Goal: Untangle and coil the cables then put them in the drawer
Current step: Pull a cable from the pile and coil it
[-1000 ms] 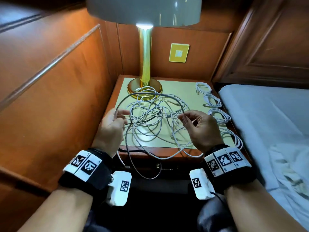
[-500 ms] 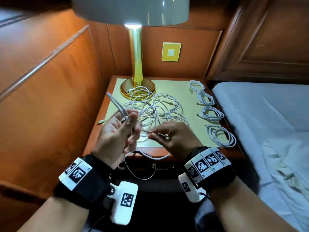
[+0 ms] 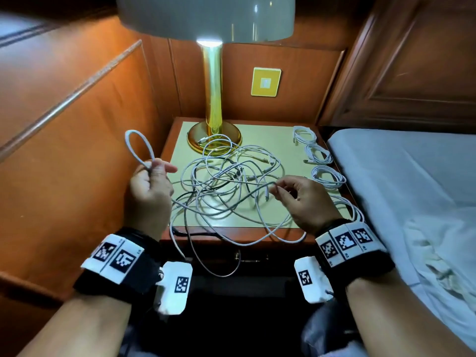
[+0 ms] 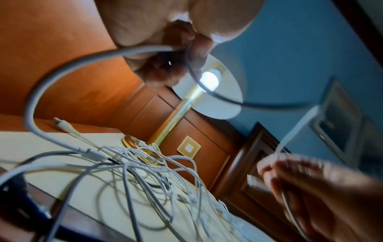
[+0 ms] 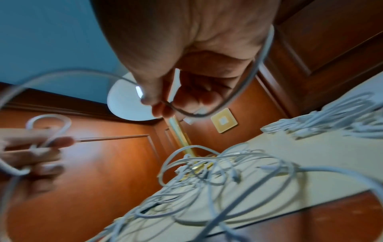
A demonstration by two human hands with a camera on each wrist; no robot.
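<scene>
A tangle of white cables [image 3: 226, 186] lies spread over the nightstand top [image 3: 273, 140], seen low in the wrist views as a cable tangle [image 4: 145, 176] and a cable heap [image 5: 207, 180]. My left hand [image 3: 150, 184] is raised at the nightstand's left edge and pinches a small white cable loop [image 3: 137, 148] that stands up above the fingers. My right hand [image 3: 296, 199] hovers over the tangle's right side and pinches a strand [image 5: 244, 85] of the same heap between thumb and fingers. Several coiled cables [image 3: 327, 173] lie in a row along the right edge.
A gold lamp [image 3: 213, 104] with a white shade stands at the back of the nightstand. Wooden wall panels [image 3: 64, 124] close in the left side, and a bed [image 3: 412, 189] lies to the right. Cable ends hang over the drawer front [image 3: 247, 258].
My hands were close together over the tangle half a second ago. They have moved apart: the left went left and up with a small loop, the right went right along a strand.
</scene>
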